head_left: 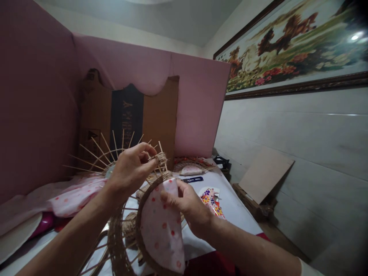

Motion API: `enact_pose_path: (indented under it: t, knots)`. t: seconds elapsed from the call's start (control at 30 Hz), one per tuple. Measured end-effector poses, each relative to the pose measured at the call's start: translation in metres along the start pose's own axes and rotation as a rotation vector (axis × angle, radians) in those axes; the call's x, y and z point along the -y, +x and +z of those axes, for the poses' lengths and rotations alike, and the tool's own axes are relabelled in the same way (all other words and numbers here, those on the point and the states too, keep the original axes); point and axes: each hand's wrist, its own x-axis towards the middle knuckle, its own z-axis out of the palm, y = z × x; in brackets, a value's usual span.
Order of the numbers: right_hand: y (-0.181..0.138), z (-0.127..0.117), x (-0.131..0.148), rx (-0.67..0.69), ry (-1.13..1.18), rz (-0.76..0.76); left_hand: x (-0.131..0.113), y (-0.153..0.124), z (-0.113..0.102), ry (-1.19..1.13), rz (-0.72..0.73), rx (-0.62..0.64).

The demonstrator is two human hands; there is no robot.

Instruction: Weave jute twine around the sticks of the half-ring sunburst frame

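Note:
My right hand (191, 207) is closed on the straight edge of a half-round panel (161, 226), thumb in front. White cloth with small red flowers covers the panel, and a brown rim follows its curve. Thin sticks fan out from the rim to an outer woven band (116, 241), forming a fan-shaped wicker piece. At its upper end, my left hand (133, 163) pinches woven twine (161, 158) around the stick ends. Below the left hand, balls of twine (130, 226) show partly behind the sticks.
Behind lies another frame of spread sticks (100, 153). A dark blue cutter knife (194, 179), a fan-shaped piece (191, 168) and colourful flowered material (212, 201) lie on the white table (235, 214). Flowered cloth (77, 197) is heaped at left; cardboard (161, 115) stands behind.

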Motion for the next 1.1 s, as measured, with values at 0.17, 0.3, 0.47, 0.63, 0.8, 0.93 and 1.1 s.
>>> enact_pose_path:
  t: [0.17, 0.3, 0.47, 0.63, 0.8, 0.93, 1.1]
  knots:
    - [-0.0023, 0.0064, 0.0012, -0.035, -0.016, -0.006, -0.0002, -0.0009, 0.0003, 0.01, 0.002, -0.012]
    - [-0.0023, 0.0065, 0.0014, -0.019, 0.0, -0.008, -0.0003, -0.0013, 0.0007, 0.018, -0.007, -0.02]
    - [-0.0022, 0.0057, 0.0014, -0.021, -0.026, -0.021, -0.0019, -0.0017, 0.0005, 0.019, -0.017, -0.016]
    - [-0.0021, 0.0056, 0.0013, -0.024, -0.049, -0.033, -0.0005, -0.002, 0.0, 0.016, -0.007, -0.019]
    - [-0.0023, 0.006, 0.0017, -0.024, -0.037, -0.028, 0.0016, -0.0017, 0.0002, 0.031, 0.011, -0.029]
    - [-0.0025, 0.0061, 0.002, -0.027, -0.039, -0.022, 0.0015, -0.0021, 0.0004, 0.041, 0.023, -0.026]
    - [-0.0025, 0.0059, 0.0025, -0.028, -0.038, -0.019, 0.0013, -0.0017, 0.0, 0.02, 0.032, 0.004]
